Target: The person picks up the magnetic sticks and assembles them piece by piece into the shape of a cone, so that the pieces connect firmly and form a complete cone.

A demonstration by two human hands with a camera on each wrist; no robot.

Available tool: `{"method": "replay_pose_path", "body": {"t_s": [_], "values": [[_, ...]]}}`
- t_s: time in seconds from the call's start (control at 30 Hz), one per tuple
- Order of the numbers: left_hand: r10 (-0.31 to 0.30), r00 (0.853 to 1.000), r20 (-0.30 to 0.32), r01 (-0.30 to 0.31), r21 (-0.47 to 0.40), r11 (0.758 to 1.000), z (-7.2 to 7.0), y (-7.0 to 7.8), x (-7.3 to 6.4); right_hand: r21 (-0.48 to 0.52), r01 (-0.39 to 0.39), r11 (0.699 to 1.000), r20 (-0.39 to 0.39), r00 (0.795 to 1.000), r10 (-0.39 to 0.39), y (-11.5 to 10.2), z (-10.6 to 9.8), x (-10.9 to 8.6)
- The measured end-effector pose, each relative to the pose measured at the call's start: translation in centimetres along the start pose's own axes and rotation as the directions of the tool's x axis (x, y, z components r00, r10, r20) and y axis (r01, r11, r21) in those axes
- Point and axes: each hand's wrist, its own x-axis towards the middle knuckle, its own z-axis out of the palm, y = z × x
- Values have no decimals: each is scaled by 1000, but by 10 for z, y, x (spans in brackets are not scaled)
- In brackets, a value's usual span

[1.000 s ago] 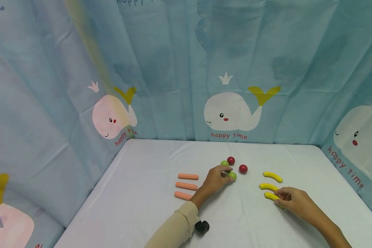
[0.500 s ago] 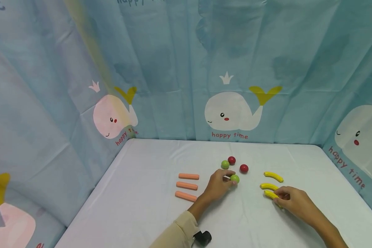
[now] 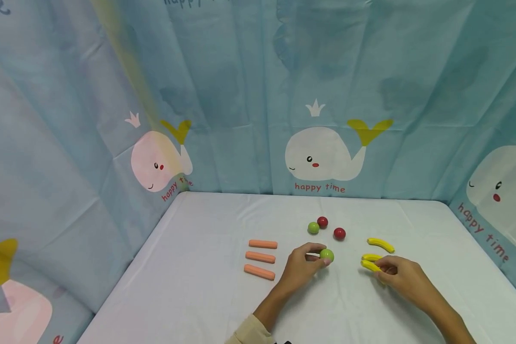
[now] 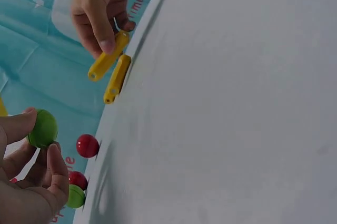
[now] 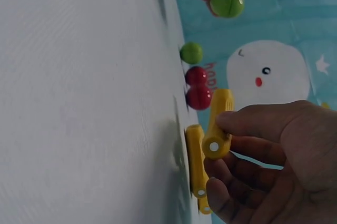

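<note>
My left hand pinches a small green ball between thumb and fingers, raised off the cloth in the left wrist view. My right hand grips a toy banana with thumb and fingertips, up off the table in the right wrist view. Two more toy bananas lie by it: one just behind the held one, the other farther back. Beyond the left hand, a second green ball sits beside a red ball. Another red ball is a little to their right.
Three orange, sausage-like sticks lie in a column left of my left hand. A white cloth covers the table. Blue whale-print curtains hang along its back and sides.
My left hand has drawn the green ball back toward me, away from the other balls. The right hand has lifted its banana and shifted it slightly left and farther away.
</note>
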Motion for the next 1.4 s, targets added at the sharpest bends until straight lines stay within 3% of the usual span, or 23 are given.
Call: {"method": "replay_pose_path", "body": {"t_s": [0.3,0.5,1.13,1.4], "values": [[-4,1000,-23,3,-40,999,2,0,-9,2,33,999,-46,998,-33,-11,5,-2],[-6,1000,-29,6,-19,1000,1,1,-9,62,3,998,-63,998,1,-19,9,-5],[-12,999,34,15,-73,997,-1,-5,-4,141,-71,987,-43,996,78,-25,22,-6],[-36,998,56,37,-24,999,0,-8,-4,187,-90,978,-16,995,95,-30,27,-9]]}}
